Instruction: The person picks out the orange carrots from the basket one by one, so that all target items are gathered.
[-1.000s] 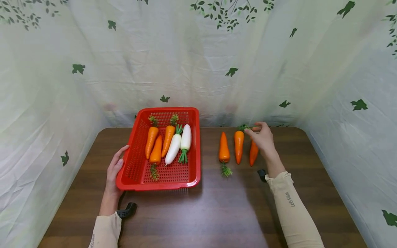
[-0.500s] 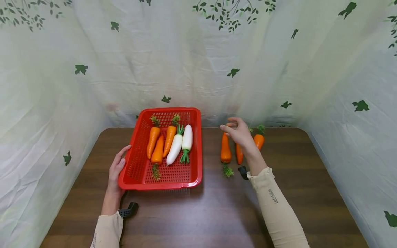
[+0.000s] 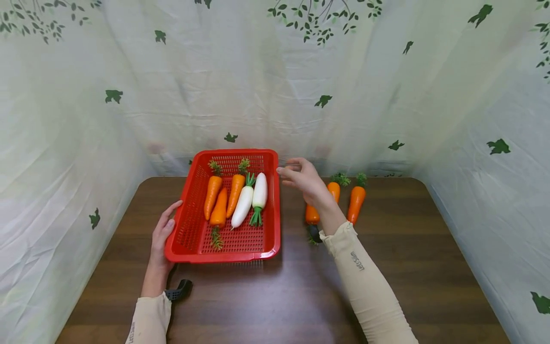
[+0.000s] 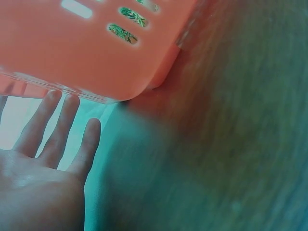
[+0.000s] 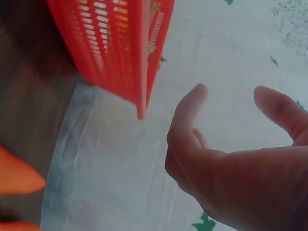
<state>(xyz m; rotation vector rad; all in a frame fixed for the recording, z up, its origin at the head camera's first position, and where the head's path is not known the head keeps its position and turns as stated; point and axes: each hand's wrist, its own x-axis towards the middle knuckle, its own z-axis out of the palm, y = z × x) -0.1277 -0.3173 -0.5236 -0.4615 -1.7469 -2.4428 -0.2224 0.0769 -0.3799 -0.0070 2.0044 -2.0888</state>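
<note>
My left hand (image 3: 160, 240) is at the left side of a red plastic basket (image 3: 269, 247), its fingers straight along the outer wall. In the left wrist view those fingertips (image 4: 72, 99) reach the lower edge of the basket wall. Three carrots (image 3: 218, 209) and two white radishes (image 3: 241, 207) lie inside the basket. Beside its upper right rim, my right hand (image 3: 306, 180) is in the air with nothing in its grasp, fingers bent and thumb apart. Under the right forearm one carrot (image 3: 312, 215) is partly hidden, and another carrot (image 3: 333, 189) is partly covered too.
A third loose carrot (image 3: 356, 203) lies to the right on the brown wooden table (image 3: 240, 306). White curtains (image 3: 275, 95) with leaf and bird prints stand behind the table and along both sides.
My right hand has moved left, from the rightmost loose carrot over the other carrots to the basket's right rim. The left hand has stayed at the basket.
</note>
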